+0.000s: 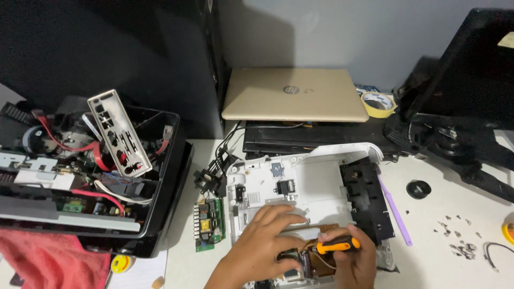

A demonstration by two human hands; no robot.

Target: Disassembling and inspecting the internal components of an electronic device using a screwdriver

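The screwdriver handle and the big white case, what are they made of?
The screwdriver handle looks like orange plastic with black rubbery grip patches, slightly glossy. The white case seems to be matte moulded plastic: it has moulded ribs and screw posts. The right hand grips the screwdriver; the left hand rests on the case.

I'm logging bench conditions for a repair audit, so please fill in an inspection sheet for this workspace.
Surface: white desk, crowded.
Job's things: opened white device housing with a black inner block; orange-handled screwdriver.
Clutter: green circuit board, loose screws, purple pry stick, tape roll, black round cap, red cloth.
Hands: left hand flat on the housing; right hand with fingers closed on the screwdriver.
Cables: red and white wires in the open black computer case; black wire bundle beside the housing.
Surroundings: closed gold laptop on stacked black devices, grey wall, black monitor at right.
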